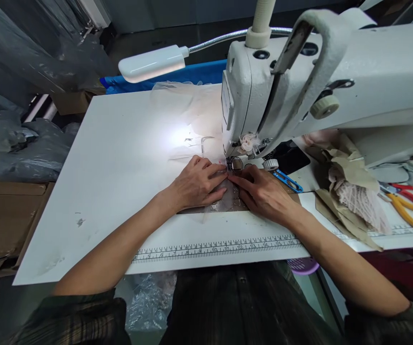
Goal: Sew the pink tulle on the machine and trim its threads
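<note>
The left hand (203,184) and right hand (260,190) meet before the presser foot (230,164), likely steadying the fabric (223,203) (whether they pinch, I cannot tell).

- Left forearm (120,244) and right forearm (336,256), both bare, slant inward.
- Left hand (199,183) lies palm down, fingers slightly spread.
- Right hand (264,194) points its index finger (241,182) leftward, almost meeting the left fingertips.

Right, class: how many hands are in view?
2: the left hand on the sheer fabric, the right hand close beside it, both by the sewing machine.
</note>
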A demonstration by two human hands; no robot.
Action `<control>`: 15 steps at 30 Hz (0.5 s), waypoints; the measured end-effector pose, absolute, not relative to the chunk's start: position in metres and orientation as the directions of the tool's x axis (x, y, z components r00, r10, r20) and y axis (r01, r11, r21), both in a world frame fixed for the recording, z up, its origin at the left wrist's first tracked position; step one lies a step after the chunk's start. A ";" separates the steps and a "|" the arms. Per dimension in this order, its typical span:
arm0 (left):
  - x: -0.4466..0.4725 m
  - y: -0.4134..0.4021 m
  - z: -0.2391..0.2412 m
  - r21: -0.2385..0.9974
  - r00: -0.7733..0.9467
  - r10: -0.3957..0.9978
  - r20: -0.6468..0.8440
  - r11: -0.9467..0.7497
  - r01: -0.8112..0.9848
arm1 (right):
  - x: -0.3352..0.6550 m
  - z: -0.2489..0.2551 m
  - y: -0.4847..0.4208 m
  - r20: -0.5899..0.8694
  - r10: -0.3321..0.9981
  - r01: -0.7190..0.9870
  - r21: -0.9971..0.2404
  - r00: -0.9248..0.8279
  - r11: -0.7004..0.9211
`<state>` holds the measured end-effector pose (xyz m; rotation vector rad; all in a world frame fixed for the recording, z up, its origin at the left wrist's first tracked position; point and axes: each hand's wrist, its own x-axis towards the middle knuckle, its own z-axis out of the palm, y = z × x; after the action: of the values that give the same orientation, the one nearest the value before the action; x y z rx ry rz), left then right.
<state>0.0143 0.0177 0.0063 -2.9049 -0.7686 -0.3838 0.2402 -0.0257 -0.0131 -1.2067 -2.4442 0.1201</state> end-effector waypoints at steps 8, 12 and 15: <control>0.021 0.018 0.001 -0.091 0.793 0.523 0.311 -0.815 0.573 | 0.243 -0.013 -0.026 0.301 0.820 0.734 -0.369 -0.486 0.571; 0.021 0.019 -0.001 -0.078 0.759 0.528 0.380 -0.799 0.596 | 0.249 -0.011 -0.025 0.320 0.865 0.727 -0.472 -0.386 0.499; 0.018 0.018 0.000 -0.061 0.730 0.507 0.458 -0.802 0.595 | 0.251 -0.009 -0.023 0.332 0.887 0.733 -0.506 -0.321 0.455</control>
<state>0.0184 0.0183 -0.0003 -2.7293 -0.8795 -0.6342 0.2509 -0.0230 -0.0092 -1.3469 -2.1383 0.3538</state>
